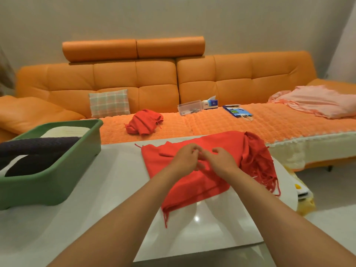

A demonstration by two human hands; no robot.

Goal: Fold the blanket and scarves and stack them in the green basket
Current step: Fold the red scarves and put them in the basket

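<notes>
A red fringed scarf [192, 182] lies partly folded on the white table [92, 212], its tasselled end bunched at the right. My left hand [184, 159] and my right hand [220, 159] rest side by side on its middle, fingertips almost touching and fingers loosely curled; no cloth is lifted between them. The green basket [57, 182] stands at the table's left and holds folded dark [38, 146] and cream [65, 130] textiles. A second red scarf [143, 122] sits crumpled on the sofa seat. A pink blanket [317, 102] lies on the sofa at the far right.
The orange sofa [154, 78] runs behind the table. On it are a plaid cushion [109, 103], a clear plastic box [189, 108], a tissue box [211, 104] and a blue paper bag [238, 111]. Yellow and white objects [302, 193] sit on the floor right of the table.
</notes>
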